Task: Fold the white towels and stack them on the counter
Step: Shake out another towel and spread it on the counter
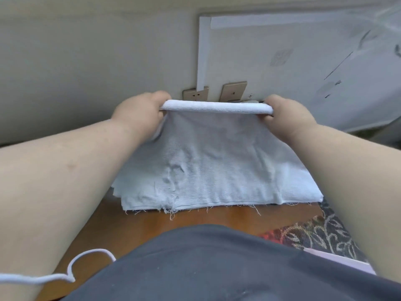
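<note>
A white towel (212, 161) with a frayed near edge hangs from both my hands above the brown wooden counter (138, 222). Its top is doubled over into a rounded fold. My left hand (141, 112) grips the fold's left end, fingers curled round it. At the right end, my right hand (288, 116) holds the fold the same way. The towel's lower edge rests on the counter. More white cloth layers show under it at the left (118, 187) and right (308, 187).
A beige wall stands close behind the towel, with two gold socket plates (233, 90) just above the fold. A white cord (71, 272) loops at the lower left. Patterned carpet (321, 233) lies to the right of the counter. My dark shirt fills the bottom.
</note>
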